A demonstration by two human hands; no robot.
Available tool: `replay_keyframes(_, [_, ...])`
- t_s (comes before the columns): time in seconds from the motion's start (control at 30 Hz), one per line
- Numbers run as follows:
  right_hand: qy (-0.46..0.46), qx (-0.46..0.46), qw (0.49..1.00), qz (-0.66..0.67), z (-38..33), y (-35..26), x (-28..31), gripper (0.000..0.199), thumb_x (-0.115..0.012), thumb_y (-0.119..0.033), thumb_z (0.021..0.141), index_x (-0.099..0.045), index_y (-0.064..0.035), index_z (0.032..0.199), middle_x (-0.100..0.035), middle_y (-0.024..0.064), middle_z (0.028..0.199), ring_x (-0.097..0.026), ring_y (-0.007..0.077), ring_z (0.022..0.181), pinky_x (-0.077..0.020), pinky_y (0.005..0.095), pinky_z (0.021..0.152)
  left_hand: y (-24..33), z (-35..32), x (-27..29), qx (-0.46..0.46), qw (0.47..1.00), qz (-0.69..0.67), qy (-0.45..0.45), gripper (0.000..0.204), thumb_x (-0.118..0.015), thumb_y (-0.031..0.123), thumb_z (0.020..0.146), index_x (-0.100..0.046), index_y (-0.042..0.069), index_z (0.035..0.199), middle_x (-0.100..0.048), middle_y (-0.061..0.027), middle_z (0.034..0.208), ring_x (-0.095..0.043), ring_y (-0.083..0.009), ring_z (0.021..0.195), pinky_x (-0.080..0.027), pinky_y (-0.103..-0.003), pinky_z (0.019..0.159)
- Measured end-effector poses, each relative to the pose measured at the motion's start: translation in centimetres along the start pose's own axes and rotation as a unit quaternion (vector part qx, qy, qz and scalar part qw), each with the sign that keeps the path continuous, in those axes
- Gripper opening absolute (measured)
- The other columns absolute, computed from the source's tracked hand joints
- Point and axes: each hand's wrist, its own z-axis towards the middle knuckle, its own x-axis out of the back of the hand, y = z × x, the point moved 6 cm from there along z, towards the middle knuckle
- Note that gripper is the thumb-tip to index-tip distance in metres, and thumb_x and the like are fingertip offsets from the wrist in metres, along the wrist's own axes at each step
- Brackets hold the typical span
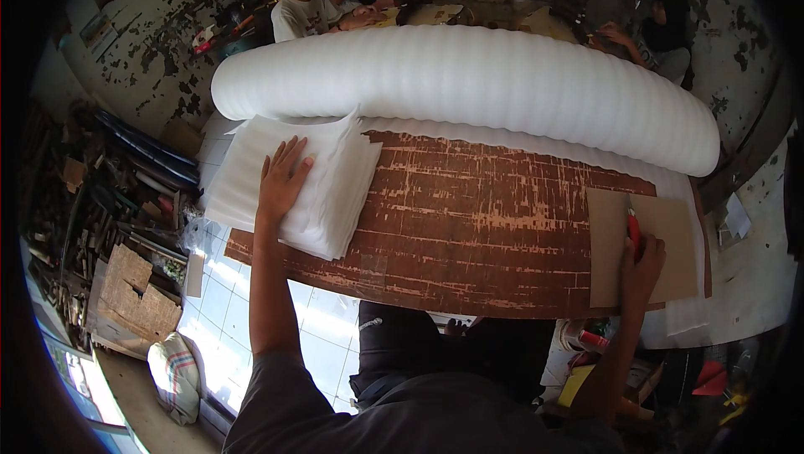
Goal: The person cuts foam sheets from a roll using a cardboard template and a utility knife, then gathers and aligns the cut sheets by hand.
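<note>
1. Nearest me, my right hand (641, 265) rests on a flat brown cardboard sheet (641, 245) at the right end of the worn reddish-brown wooden tabletop (477, 219). Its fingers are curled around a slim red-handled cutter (633, 229); the tool points away from me, its long axis running roughly front to back across the cardboard.

2. My left hand (280, 184) lies open, palm down and fingers spread, on a stack of thin white foam sheets (293, 182) at the table's left end. It grips nothing, only presses the top sheet flat.

3. The stack and the cutter are well apart, with bare wood between them. The stack lies to the left of the cutter hand, so the left hand is far the nearer to it.

4. Behind both, a long roll of white ribbed foam (469, 85) lies across the table's far edge, its axis left to right, just touching the stack's far corner.

5. Farthest off, other people sit at a cluttered bench (435, 10) along the peeling wall.
</note>
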Motion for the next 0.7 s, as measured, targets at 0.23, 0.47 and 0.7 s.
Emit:
replay_keyframes(0.23, [-0.010,-0.046,0.997,0.054,2.2,3.3,0.7,0.032,-0.072,-0.018,0.095,-0.064,-0.0017,0.121,-0.063,0.0153,0.105,-0.063,0.0307,0.097,-0.0497,0.0448,0.089,0.0,-0.1,0.1,-0.004,1.000,-0.005,0.004,0.058,-0.053,0.053,0.105,-0.055,0.021,0.154,-0.047,-0.0077,0.164,-0.033,-0.0297,0.157,-0.016,-0.053,0.129])
replay_keyframes(0.47, [0.020,-0.023,0.999,0.020,2.8,5.0,0.1,0.035,-0.072,-0.018,0.095,-0.063,-0.0037,0.126,-0.062,0.0136,0.102,-0.062,0.0285,0.092,-0.0506,0.0420,0.086,-0.1,0.0,-0.3,-0.007,1.000,-0.005,0.001,0.058,-0.054,0.052,0.105,-0.056,0.021,0.154,-0.047,-0.0080,0.164,-0.033,-0.0300,0.157,-0.016,-0.053,0.129])
replay_keyframes(0.7, [0.093,0.031,0.994,-0.053,0.5,-1.4,2.4,0.039,-0.068,-0.017,0.098,-0.060,-0.0024,0.133,-0.063,0.0186,0.128,-0.058,0.0354,0.117,-0.0458,0.0458,0.100,-0.2,0.2,-0.1,-0.004,1.000,-0.003,0.002,0.058,-0.053,0.053,0.105,-0.055,0.022,0.154,-0.046,-0.0073,0.165,-0.033,-0.0293,0.157,-0.015,-0.053,0.129])
